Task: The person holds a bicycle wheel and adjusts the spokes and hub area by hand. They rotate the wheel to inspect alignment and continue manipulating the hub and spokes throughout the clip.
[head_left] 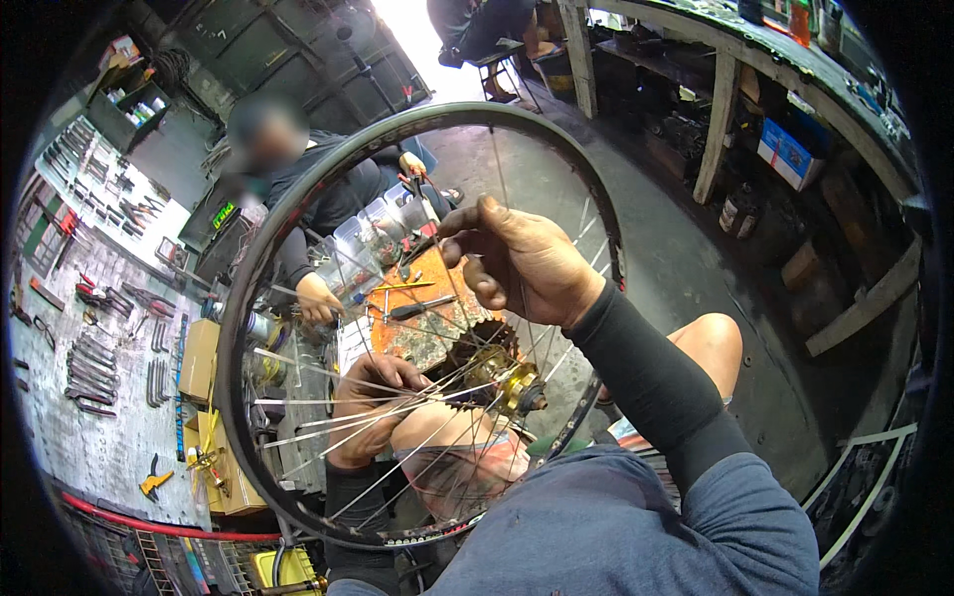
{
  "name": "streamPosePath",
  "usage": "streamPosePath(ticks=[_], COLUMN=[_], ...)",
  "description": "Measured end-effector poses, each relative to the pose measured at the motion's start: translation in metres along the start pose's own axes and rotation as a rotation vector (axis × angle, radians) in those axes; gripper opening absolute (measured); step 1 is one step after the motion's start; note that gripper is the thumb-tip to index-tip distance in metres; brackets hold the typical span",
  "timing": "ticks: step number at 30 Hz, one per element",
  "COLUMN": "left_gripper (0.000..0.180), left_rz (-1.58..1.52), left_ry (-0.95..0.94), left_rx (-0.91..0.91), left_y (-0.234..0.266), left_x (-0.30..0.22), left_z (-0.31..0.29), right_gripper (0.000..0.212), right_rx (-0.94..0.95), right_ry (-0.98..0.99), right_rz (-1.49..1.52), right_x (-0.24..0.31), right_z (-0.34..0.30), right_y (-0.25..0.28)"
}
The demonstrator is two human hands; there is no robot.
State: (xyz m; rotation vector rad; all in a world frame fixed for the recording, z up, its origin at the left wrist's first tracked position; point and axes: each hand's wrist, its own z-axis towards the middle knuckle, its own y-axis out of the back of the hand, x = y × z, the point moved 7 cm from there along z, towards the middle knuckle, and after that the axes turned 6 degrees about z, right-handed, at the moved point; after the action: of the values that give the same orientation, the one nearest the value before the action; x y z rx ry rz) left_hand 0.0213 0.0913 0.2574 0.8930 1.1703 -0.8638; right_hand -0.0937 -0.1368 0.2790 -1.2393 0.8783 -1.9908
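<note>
A bicycle wheel with a dark rim [260, 248] stands upright over my lap, its gold hub [512, 382] and rusty sprocket near my knee. Several silver spokes [328, 412] hang loose from the hub toward the rim's left side. My right hand [522, 260] reaches through the wheel above the hub, fingers pinched on a spoke. My left hand [373, 402] sits inside the rim at the lower left, closed around a bundle of loose spokes.
Another person [298, 179] in dark clothes sits beyond the wheel, hands at an orange stool top [417, 308] holding tools and clear containers. A tool wall [89, 298] fills the left. Cardboard boxes [204, 358] stand below it. Wooden shelving [775, 129] runs along the right.
</note>
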Motion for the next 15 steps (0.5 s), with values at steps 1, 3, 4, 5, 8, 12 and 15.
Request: streamPosePath(ticks=[1,3,4,5,8,12,15], left_gripper=[0.036,0.035,0.035,0.035,0.035,0.033,0.031], left_rz=[0.074,0.223,0.294,0.472,0.473,0.135,0.121], left_ry=[-0.030,-0.117,-0.157,-0.229,-0.340,-0.254,-0.213], left_rx=[-0.027,-0.009,0.003,0.025,-0.028,-0.080,0.006], left_y=[0.005,0.004,0.001,0.002,-0.008,0.006,0.016], left_x=[0.006,0.002,0.001,0.000,-0.005,0.021,0.023], left_z=[0.003,0.005,0.005,0.004,-0.002,0.004,0.014], right_gripper=[0.056,0.055,0.055,0.053,0.053,0.050,0.040], right_rx=[-0.060,-0.078,-0.093,-0.147,-0.236,-0.178,-0.210], right_ry=[0.033,0.034,0.035,0.033,0.011,-0.093,-0.102], right_rz=[-0.044,-0.030,-0.022,-0.036,-0.066,-0.115,-0.203], right_x=[0.001,0.001,0.001,0.002,0.001,-0.021,-0.031], right_z=[0.000,0.005,0.004,0.004,0.000,-0.010,-0.014], right_y=[0.007,0.015,0.018,0.022,0.028,0.030,0.026])
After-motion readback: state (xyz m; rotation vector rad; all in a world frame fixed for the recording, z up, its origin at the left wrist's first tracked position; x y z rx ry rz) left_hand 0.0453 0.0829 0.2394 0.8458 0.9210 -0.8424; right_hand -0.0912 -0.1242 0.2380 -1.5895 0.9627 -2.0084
